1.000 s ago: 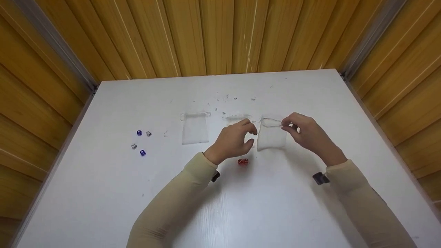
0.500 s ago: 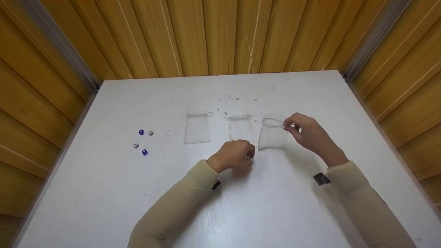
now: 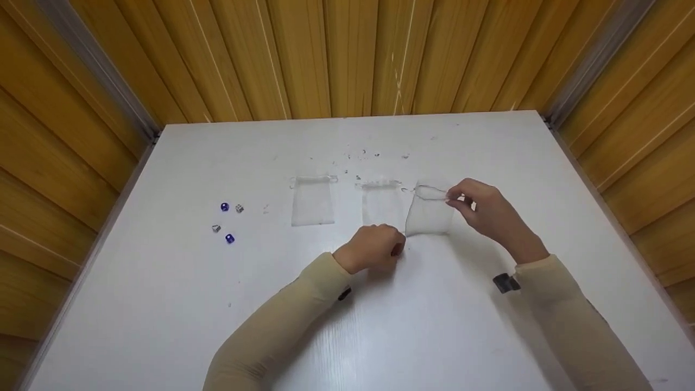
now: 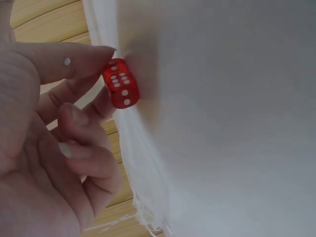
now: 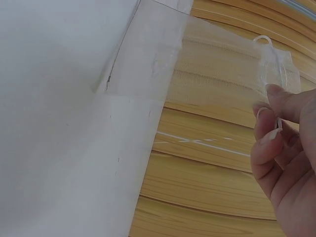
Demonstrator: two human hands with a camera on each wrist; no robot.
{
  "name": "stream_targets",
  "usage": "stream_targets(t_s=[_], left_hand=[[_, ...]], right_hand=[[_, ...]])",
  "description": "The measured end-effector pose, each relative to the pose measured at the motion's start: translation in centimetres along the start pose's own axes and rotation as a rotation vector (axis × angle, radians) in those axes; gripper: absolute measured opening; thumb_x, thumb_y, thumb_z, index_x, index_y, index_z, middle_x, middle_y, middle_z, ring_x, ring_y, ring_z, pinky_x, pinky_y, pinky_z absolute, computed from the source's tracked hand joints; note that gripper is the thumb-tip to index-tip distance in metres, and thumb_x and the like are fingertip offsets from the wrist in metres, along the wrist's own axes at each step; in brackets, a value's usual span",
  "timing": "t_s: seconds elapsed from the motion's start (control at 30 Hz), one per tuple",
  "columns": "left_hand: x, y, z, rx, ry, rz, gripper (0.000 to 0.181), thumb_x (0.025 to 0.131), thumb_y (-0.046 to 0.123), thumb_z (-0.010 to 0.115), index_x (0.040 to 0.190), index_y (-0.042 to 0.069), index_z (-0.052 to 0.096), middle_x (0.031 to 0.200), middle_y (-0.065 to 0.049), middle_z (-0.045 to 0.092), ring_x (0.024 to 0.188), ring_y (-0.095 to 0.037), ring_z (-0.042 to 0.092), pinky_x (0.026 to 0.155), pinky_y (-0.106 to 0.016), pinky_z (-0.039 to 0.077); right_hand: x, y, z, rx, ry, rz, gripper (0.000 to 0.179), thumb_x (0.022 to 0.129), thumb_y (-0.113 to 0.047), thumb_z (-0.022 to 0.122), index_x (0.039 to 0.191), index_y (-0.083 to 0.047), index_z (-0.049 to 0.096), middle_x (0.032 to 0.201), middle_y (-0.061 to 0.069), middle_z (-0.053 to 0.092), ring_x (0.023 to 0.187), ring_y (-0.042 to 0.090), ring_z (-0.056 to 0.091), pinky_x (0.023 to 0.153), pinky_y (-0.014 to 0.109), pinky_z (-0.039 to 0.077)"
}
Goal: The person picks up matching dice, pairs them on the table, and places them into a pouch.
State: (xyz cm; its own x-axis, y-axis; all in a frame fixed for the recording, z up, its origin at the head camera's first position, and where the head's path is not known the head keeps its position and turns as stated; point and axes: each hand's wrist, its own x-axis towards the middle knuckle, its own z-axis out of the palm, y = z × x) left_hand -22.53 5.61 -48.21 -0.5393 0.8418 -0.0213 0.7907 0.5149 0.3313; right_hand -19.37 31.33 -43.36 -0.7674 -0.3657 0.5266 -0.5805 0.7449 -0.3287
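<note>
My left hand [image 3: 372,248] is low over the table in front of the middle bag. Its thumb and fingers pinch a red die [image 4: 121,85] with white dots, at the white tabletop; whether a second die sits in the grip I cannot tell. My right hand [image 3: 480,209] pinches the drawstring edge of a sheer white drawstring bag [image 3: 430,220], raised off the table at its mouth. In the right wrist view the bag's mesh [image 5: 212,69] stretches away from the fingertips. In the head view the left hand hides the die.
Two more sheer bags lie flat, the middle bag [image 3: 381,203] and the left bag [image 3: 313,202]. Farther left are two blue dice [image 3: 229,238] and two clear dice [image 3: 239,208]. Small dark marks [image 3: 358,177] dot the table behind the bags. A wooden wall [image 3: 347,60] borders the back.
My left hand has come down toward me from beside the middle bag and closed over the spot where two red dice lay. My right hand keeps its hold on the bag.
</note>
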Motion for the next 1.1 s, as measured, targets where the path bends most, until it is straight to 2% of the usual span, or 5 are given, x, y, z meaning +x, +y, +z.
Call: stream_targets(t_s=[0.2, 0.37, 0.7, 0.8, 1.1], left_hand=[[0.2, 0.3, -0.8, -0.014, 0.01, -0.008, 0.009, 0.089, 0.006, 0.069, 0.082, 0.012, 0.066, 0.074, 0.004, 0.056, 0.066, -0.011, 0.049, 0.055, -0.027, 0.042], [0.6, 0.9, -2.5, -0.058, 0.108, 0.032, 0.006, 0.087, 0.008, 0.07, 0.083, 0.012, 0.068, 0.079, 0.004, 0.06, 0.07, -0.01, 0.052, 0.058, -0.027, 0.043], [2.6, 2.1, -4.7, -0.168, 0.64, 0.187, 0.004, 0.088, 0.01, 0.069, 0.086, 0.011, 0.066, 0.089, 0.002, 0.065, 0.071, -0.009, 0.057, 0.061, -0.022, 0.045], [3.4, 2.5, -5.0, -0.195, 0.746, 0.237, 0.004, 0.09, 0.008, 0.069, 0.088, 0.009, 0.065, 0.092, 0.0, 0.066, 0.075, -0.009, 0.06, 0.065, -0.019, 0.045], [5.1, 3.5, -4.9, -0.182, 0.774, 0.146, 0.003, 0.09, 0.01, 0.071, 0.091, 0.01, 0.068, 0.091, 0.001, 0.067, 0.082, -0.008, 0.064, 0.07, -0.016, 0.047]], right_hand=[[0.2, -0.4, -0.3, 0.02, -0.002, -0.005, 0.019, 0.082, 0.009, 0.075, 0.094, -0.003, 0.068, 0.089, 0.006, 0.066, 0.069, 0.01, 0.056, 0.059, 0.031, 0.049], [0.2, -0.4, -0.4, 0.01, -0.012, 0.008, 0.019, 0.082, 0.008, 0.075, 0.095, -0.003, 0.068, 0.09, 0.005, 0.066, 0.07, 0.01, 0.056, 0.06, 0.03, 0.048], [0.2, -0.3, -0.5, 0.006, -0.02, 0.019, 0.02, 0.081, 0.009, 0.075, 0.095, -0.003, 0.068, 0.09, 0.005, 0.066, 0.07, 0.01, 0.055, 0.06, 0.03, 0.048], [0.2, -0.5, -0.5, 0.0, -0.023, 0.028, 0.02, 0.081, 0.009, 0.076, 0.095, -0.003, 0.068, 0.09, 0.005, 0.066, 0.07, 0.01, 0.055, 0.06, 0.028, 0.048], [0.2, -0.6, -0.5, 0.006, -0.019, 0.019, 0.019, 0.081, 0.009, 0.076, 0.093, -0.004, 0.068, 0.089, 0.005, 0.067, 0.07, 0.011, 0.056, 0.061, 0.03, 0.049]])
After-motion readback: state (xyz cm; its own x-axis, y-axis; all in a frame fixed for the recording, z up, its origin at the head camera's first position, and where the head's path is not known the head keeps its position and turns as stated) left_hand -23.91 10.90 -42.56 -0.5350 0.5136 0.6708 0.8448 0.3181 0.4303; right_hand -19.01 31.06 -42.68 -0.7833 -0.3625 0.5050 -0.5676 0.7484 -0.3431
